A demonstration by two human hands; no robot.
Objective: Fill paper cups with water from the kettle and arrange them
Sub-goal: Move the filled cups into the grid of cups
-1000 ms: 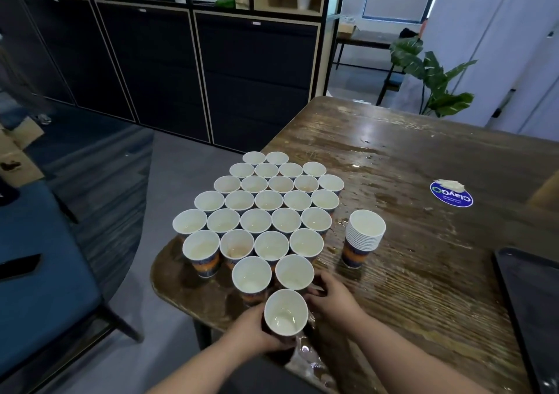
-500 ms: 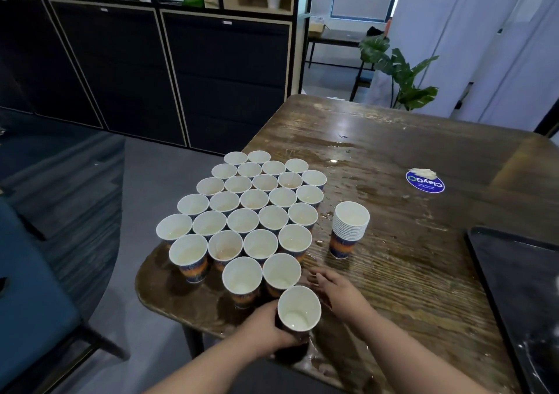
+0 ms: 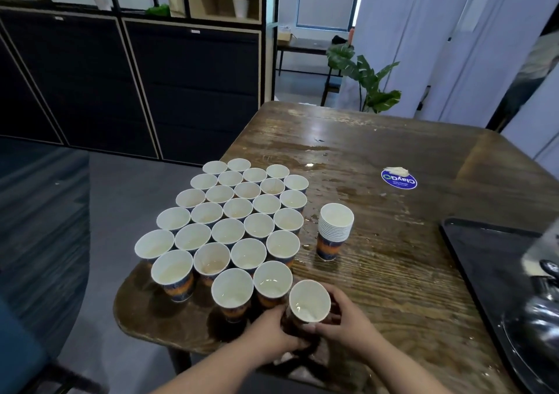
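We hold one paper cup (image 3: 309, 301) with both hands. Our left hand (image 3: 273, 327) curls round its left side, and our right hand (image 3: 341, 318) curls round its right side, so the cup sits snug between them. There is a little water in the bottom of the cup. It sits near the front edge of the wooden table (image 3: 393, 272), just to the right of the closest cup in the big bunch of cups (image 3: 239, 221). That bunch fills the left part of the table in slanted rows, with the cups packed close together, and many have a bit of water in them. A stack of cups (image 3: 334, 232) stands by itself just to the right of the bunch. The wood around it looks wet and shiny. Farther back lies a round blue sticker (image 3: 399, 179) with a white scrap on its top edge. A black tray (image 3: 484, 260) lies at the right side of the table, and something dark and shiny (image 3: 541, 318) sits on it, too blurry for us to tell what it is.
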